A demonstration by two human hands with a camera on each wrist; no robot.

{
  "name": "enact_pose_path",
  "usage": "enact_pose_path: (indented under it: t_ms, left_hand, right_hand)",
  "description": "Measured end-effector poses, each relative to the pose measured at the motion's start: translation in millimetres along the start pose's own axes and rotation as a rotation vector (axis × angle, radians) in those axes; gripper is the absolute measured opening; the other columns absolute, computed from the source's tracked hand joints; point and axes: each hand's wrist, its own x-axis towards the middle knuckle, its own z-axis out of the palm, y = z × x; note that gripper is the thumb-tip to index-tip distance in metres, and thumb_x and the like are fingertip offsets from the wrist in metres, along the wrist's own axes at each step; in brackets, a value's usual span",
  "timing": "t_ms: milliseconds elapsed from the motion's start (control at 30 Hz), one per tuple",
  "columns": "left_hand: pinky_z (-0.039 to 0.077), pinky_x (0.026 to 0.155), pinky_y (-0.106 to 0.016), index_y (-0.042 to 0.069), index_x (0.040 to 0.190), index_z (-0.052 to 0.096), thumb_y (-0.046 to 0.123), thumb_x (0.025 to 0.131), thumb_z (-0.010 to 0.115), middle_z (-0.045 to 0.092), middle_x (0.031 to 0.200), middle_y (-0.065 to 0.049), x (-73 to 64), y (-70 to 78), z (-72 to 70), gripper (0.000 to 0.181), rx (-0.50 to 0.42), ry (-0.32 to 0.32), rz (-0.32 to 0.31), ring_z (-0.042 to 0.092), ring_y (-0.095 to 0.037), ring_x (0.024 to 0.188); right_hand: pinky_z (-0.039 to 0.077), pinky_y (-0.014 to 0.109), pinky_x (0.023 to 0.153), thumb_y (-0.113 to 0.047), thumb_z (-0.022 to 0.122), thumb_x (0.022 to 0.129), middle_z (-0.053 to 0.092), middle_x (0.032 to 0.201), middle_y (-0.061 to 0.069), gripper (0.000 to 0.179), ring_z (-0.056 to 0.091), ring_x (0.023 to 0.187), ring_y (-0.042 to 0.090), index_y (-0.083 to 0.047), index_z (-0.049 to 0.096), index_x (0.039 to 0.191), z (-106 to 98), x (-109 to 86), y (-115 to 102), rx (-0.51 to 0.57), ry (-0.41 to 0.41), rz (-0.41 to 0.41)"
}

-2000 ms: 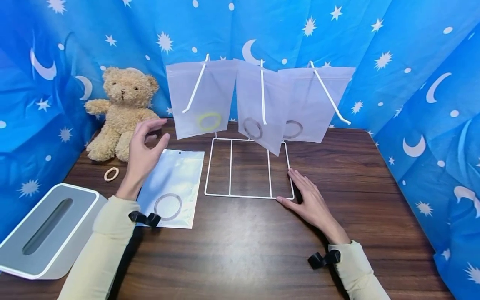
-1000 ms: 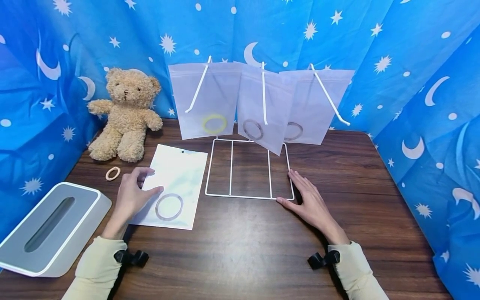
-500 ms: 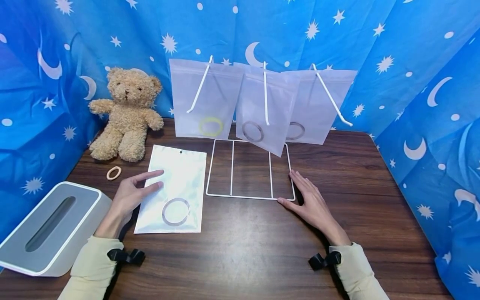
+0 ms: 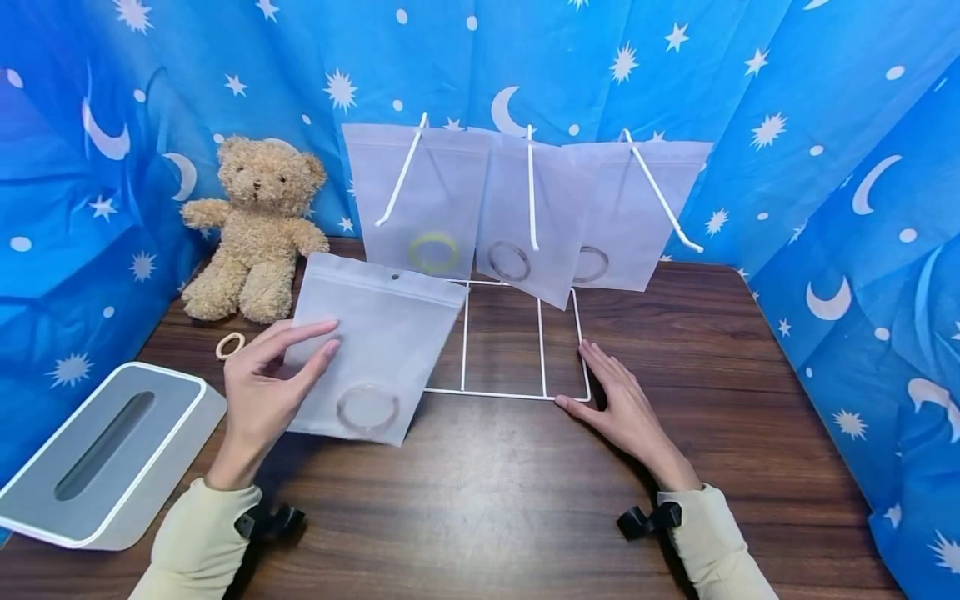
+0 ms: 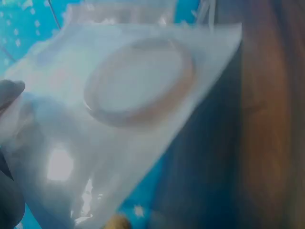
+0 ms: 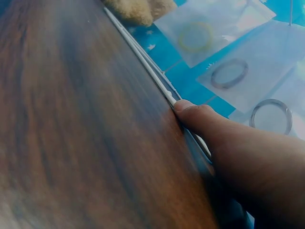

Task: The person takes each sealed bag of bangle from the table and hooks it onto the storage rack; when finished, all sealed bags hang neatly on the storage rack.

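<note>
My left hand (image 4: 258, 387) pinches the left side of a frosted zip bag (image 4: 382, 333), which is lifted and tilted over the table. Inside its lower part lies a round bangle (image 4: 342, 408), brownish and close to the camera in the left wrist view. The bag overlaps the left part of a white wire rack (image 4: 465, 342). My right hand (image 4: 626, 412) rests with extended fingers at the right front corner of the rack's base; in the right wrist view the thumb (image 6: 195, 114) presses on the wire. Three similar bags hang on the rack's hooks; the left bag (image 4: 405, 187) holds a yellow-green bangle.
A teddy bear (image 4: 258, 225) sits at the back left, with a small beige ring (image 4: 221, 348) in front of it. A grey and white tissue box (image 4: 172, 450) stands at the left. Blue star-patterned cloth (image 4: 585, 50) surrounds the brown table (image 4: 480, 500).
My left hand came down to the flat bag, took hold of its left side and raised it off the table, towards the rack. The right hand has stayed on the rack's base.
</note>
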Motion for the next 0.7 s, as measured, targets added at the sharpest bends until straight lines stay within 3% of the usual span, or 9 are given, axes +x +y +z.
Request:
enact_pose_path:
  t_ms: [100, 267, 333, 400, 533, 633, 700]
  left_hand:
    - [0.027, 0.046, -0.015, -0.011, 0.095, 0.074, -0.016, 0.074, 0.075, 0.071, 0.092, -0.023, 6.9, 15.8, 11.9, 0.022, -0.098, 0.063, 0.045, 0.056, -0.011, 0.067]
    - [0.026, 0.044, -0.017, -0.016, 0.092, 0.071, -0.019, 0.074, 0.072, 0.07, 0.09, -0.026, 17.3, 38.0, 34.2, 0.018, -0.283, 0.126, 0.07, 0.058, -0.014, 0.066]
    - [0.028, 0.044, -0.017, -0.016, 0.093, 0.071, -0.019, 0.074, 0.072, 0.07, 0.092, -0.026, 19.8, 45.0, 43.0, 0.019, -0.326, 0.117, 0.067, 0.06, -0.014, 0.068]
    - [0.025, 0.042, -0.016, -0.013, 0.095, 0.072, -0.019, 0.074, 0.072, 0.07, 0.094, -0.025, 20.0, 48.1, 52.1, 0.021, -0.348, 0.096, 0.058, 0.054, -0.01, 0.062]
    - [0.036, 0.047, -0.016, -0.01, 0.099, 0.073, -0.018, 0.075, 0.073, 0.071, 0.099, -0.022, 15.2, 45.9, 73.5, 0.026, -0.397, 0.046, 0.023, 0.06, -0.014, 0.069]
    - [0.037, 0.052, -0.017, -0.006, 0.102, 0.074, -0.015, 0.076, 0.075, 0.071, 0.1, -0.02, 11.6, 44.7, 92.1, 0.026, -0.406, 0.036, -0.014, 0.06, -0.016, 0.073]
    - [0.033, 0.048, -0.017, -0.004, 0.103, 0.075, -0.012, 0.078, 0.076, 0.072, 0.099, -0.018, 9.7, 45.1, 103.8, 0.026, -0.401, 0.041, -0.044, 0.054, -0.012, 0.065]
  right_hand:
    - [0.02, 0.051, 0.114, -0.056, 0.069, 0.085, 0.033, 0.156, 0.011, 0.09, 0.027, 0.143, 0.03, -0.008, 0.035, 0.152, -0.4, -0.4, -0.1, 0.001, 0.002, 0.0]
    - [0.02, 0.051, 0.114, -0.056, 0.07, 0.085, 0.033, 0.156, 0.011, 0.09, 0.027, 0.143, 0.03, -0.008, 0.035, 0.153, 0.3, -1.1, 0.4, 0.008, -0.001, 0.004]
    - [0.02, 0.051, 0.114, -0.056, 0.07, 0.084, 0.033, 0.156, 0.011, 0.09, 0.027, 0.143, 0.031, -0.008, 0.035, 0.152, 0.6, -1.0, 0.6, 0.01, 0.001, 0.001]
    - [0.021, 0.051, 0.114, -0.056, 0.07, 0.084, 0.033, 0.156, 0.012, 0.09, 0.027, 0.143, 0.03, -0.008, 0.035, 0.153, 0.9, -1.1, 0.9, 0.011, 0.001, -0.001]
    - [0.02, 0.052, 0.114, -0.058, 0.069, 0.085, 0.032, 0.156, 0.011, 0.091, 0.026, 0.144, 0.029, -0.01, 0.033, 0.154, -0.1, -1.7, 0.0, 0.01, -0.008, 0.007]
    - [0.019, 0.054, 0.114, -0.056, 0.069, 0.086, 0.03, 0.157, 0.012, 0.09, 0.025, 0.144, 0.031, -0.01, 0.032, 0.154, -1.5, -3.3, -0.2, 0.008, -0.021, 0.016]
    - [0.019, 0.056, 0.114, -0.051, 0.071, 0.086, 0.03, 0.157, 0.014, 0.089, 0.025, 0.144, 0.033, -0.009, 0.032, 0.154, -1.8, -3.8, 0.0, 0.007, -0.024, 0.012]
